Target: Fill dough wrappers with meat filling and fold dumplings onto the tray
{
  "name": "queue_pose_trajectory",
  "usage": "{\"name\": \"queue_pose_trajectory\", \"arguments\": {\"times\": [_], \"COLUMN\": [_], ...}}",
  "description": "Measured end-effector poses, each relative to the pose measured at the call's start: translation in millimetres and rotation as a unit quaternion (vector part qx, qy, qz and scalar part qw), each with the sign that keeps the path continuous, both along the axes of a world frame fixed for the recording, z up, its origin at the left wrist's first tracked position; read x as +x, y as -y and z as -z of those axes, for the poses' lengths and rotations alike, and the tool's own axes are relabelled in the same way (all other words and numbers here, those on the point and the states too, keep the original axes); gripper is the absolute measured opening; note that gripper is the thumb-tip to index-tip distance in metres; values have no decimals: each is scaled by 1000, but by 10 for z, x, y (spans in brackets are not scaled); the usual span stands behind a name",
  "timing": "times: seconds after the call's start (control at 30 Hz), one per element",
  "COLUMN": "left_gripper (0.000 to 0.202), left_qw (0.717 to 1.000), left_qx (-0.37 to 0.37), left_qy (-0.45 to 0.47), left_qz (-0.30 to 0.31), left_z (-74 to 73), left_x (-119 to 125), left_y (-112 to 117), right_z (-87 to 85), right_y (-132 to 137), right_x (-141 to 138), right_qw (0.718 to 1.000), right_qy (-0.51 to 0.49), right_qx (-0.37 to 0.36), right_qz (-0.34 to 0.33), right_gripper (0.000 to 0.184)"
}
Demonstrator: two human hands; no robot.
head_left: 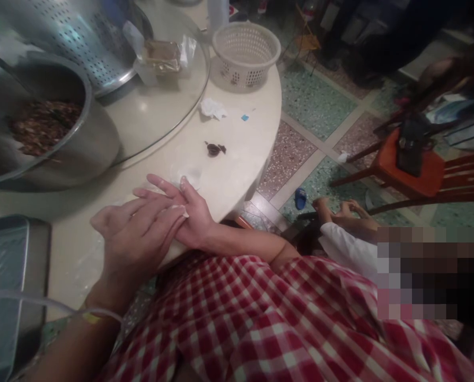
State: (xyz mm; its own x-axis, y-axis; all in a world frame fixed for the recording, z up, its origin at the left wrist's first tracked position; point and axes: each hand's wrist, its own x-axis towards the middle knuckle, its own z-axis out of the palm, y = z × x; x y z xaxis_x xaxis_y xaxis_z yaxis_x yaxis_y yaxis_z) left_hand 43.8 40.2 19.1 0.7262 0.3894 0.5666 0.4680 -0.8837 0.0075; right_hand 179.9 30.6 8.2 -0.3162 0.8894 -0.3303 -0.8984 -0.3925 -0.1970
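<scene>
My left hand point(135, 239) lies flat at the near edge of the round cream table point(240, 159), fingers stretched out over my right hand. My right hand point(191, 209) reaches in from the right, its fingers also straight and pointing left. Both rest on a thin white sheet point(193, 178) that lies on the table; a small white bit shows between the fingers. I cannot tell whether either hand pinches it. A small dark scrap point(215, 149) lies just beyond the hands.
A large metal bowl of dark filling point(42, 127) and a metal colander point(81, 42) stand on a glass turntable point(173, 106). A white plastic basket point(247, 50), a crumpled tissue point(212, 109) and a metal tray point(6, 276) are near. Another person's white sleeve point(340, 241) and a red chair point(412, 170) are right.
</scene>
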Motion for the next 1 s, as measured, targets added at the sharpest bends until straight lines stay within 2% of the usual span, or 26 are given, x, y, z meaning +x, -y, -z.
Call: {"name": "queue_pose_trajectory", "arguments": {"times": [0.13, 0.3, 0.47, 0.67, 0.73, 0.83, 1.0], "left_gripper": [13, 15, 11, 16, 18, 28, 19], "left_qw": [1000, 999, 999, 992, 992, 996, 999], "left_qx": [-8, -53, -33, -114, -107, -74, -13], "left_qy": [-15, -7, -30, 2, 0, -12, -7], "left_qz": [16, 5, 28, 53, 64, 48, 36], "left_z": [-26, -66, -116, -46, -30, -39, -52], "left_x": [52, 112, 140, 211, 217, 180, 99], "left_y": [-18, -13, -46, -115, -127, -132, -102], "right_z": [-41, 38, 48, 68, 119, 180, 160], "right_y": [-5, -24, -4, 16, 6, 7, 47], "right_x": [32, 25, 22, 31, 38, 58, 62], "right_qw": [1000, 1000, 1000, 999, 998, 998, 996], "right_qy": [-17, -11, -17, -42, -55, -54, -51], "right_qx": [-23, -7, -6, -27, -7, 32, 67], "right_qz": [6, 13, 8, 18, 18, 16, 33], "right_gripper": [58, 56, 57, 56, 58, 60, 61]}}
